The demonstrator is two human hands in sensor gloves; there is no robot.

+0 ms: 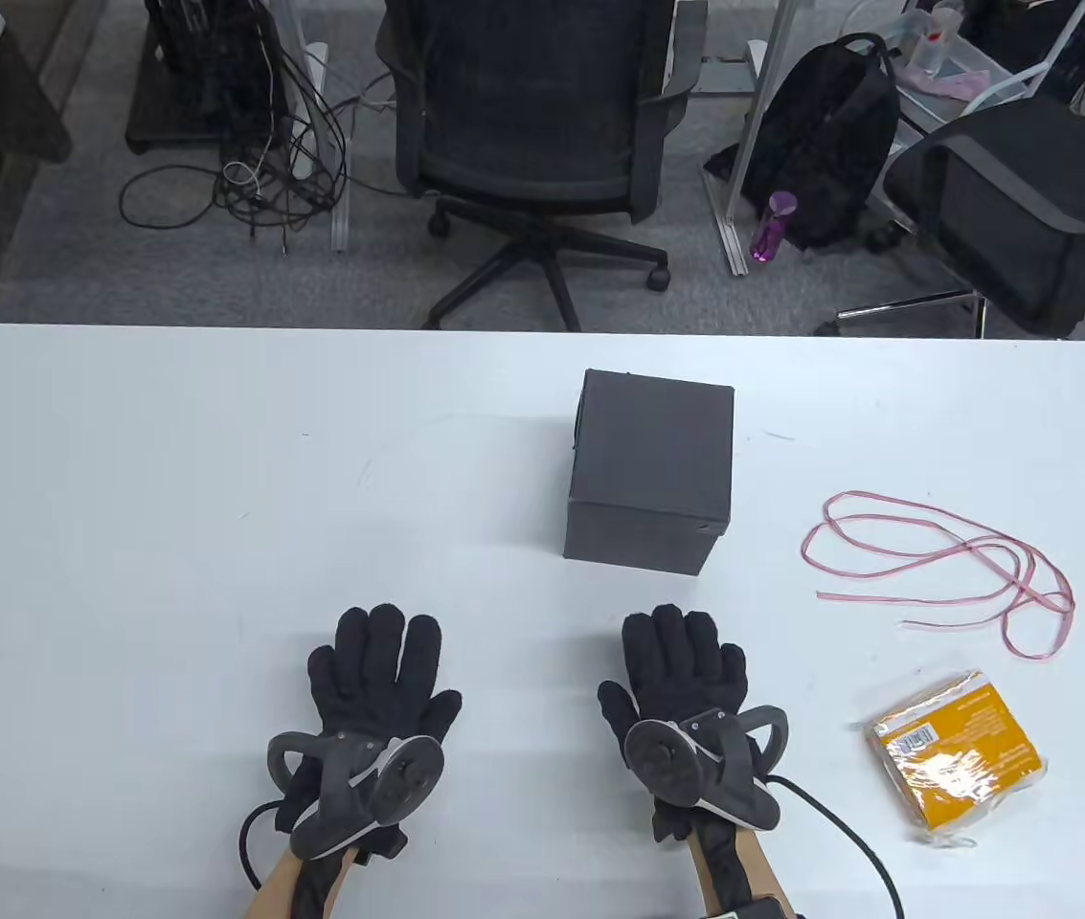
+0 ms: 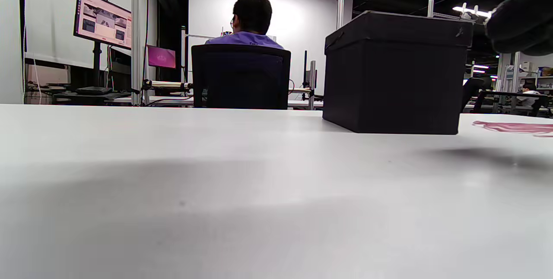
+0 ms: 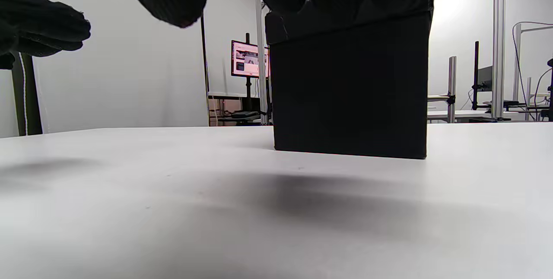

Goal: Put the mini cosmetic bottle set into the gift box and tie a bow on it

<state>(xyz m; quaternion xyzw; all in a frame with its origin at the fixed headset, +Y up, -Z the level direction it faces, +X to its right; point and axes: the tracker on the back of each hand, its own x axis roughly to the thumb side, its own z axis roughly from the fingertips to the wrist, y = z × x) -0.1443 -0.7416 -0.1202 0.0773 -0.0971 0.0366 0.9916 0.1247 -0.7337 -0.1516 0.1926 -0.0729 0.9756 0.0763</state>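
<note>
A black gift box with its lid on stands mid-table; it also fills the left wrist view and the right wrist view. A thin pink ribbon lies in loose loops to its right. An orange pack in clear wrap, the mini cosmetic bottle set, lies at the front right. My left hand hovers flat over the table, fingers straight, holding nothing. My right hand is spread the same way just in front of the box, apart from it.
The white table runs the full width; its far edge lies behind the box. Beyond it stand office chairs, a black backpack and floor cables. A seated person and monitors show in the left wrist view.
</note>
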